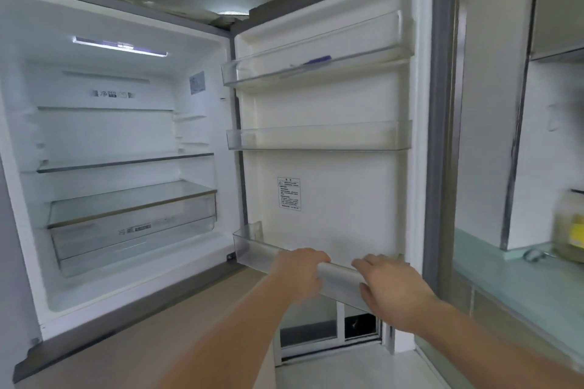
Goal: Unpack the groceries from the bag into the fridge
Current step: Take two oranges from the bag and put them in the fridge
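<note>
Clear plastic forms the lowest door bin (252, 246), and both hands are on its front rail. The left hand (298, 273) has its fingers curled over the top edge of the rail, gripping it; the right hand (390, 289) grips the same rail further right, fingers hooked over the edge and thumb against the front face. The fridge (120, 142) stands with its door (331, 123) swung fully open to the right. Two more clear door bins sit above, the middle bin (319, 136) and the top bin (313, 63), the latter holding a small purple item (317, 59), blurred. Inside the cabinet, glass shelves (126, 161) and a clear drawer (132, 230) are visible. On the pale green counter (512, 281) at far right stands a blurred jar (570, 227). No grocery bag shows.
</note>
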